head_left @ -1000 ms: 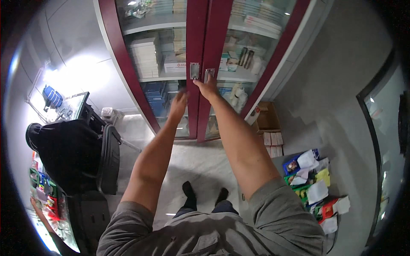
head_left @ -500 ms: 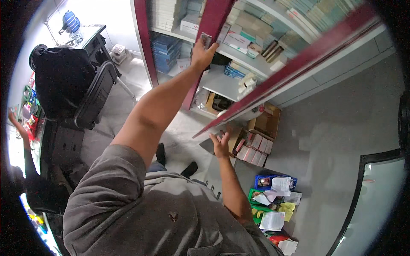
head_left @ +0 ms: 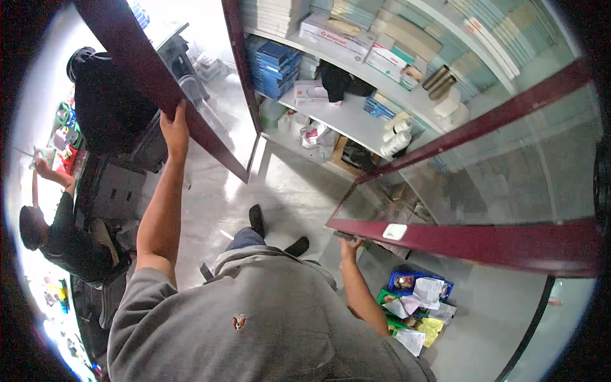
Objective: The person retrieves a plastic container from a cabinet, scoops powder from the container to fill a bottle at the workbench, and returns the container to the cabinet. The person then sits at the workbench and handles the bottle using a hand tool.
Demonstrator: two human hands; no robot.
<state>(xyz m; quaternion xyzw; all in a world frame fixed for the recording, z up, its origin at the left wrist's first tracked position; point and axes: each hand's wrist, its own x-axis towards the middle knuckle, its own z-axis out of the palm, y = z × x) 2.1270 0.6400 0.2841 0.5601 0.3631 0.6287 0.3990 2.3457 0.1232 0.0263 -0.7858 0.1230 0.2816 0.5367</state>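
Two glass cabinet doors with dark red frames stand swung apart before me. My left hand (head_left: 175, 130) grips the edge of the left door (head_left: 149, 70), its thumb along the frame and the other fingers hidden behind. At the right door (head_left: 484, 242), my right hand (head_left: 348, 247) is closed around the near end of the frame, by a small grey fitting (head_left: 347, 235); part of its fingers is out of sight. A white oval plate (head_left: 395, 232) sits on that frame. Between the doors, the shelves hold blue boxes (head_left: 275, 69), a black cloth (head_left: 340, 81) and white bottles (head_left: 397, 141).
Crates with papers (head_left: 417, 286) lie on the floor at my right. To the left are a chair with a black cover (head_left: 111, 105) and a co-worker (head_left: 79, 239) at a cluttered bench. A cardboard box (head_left: 347, 156) sits at the cabinet's bottom.
The left door has swung left with my left hand, uncovering more shelves. The right door has swung wider toward me, and my right hand, earlier open beside it, now holds its edge.
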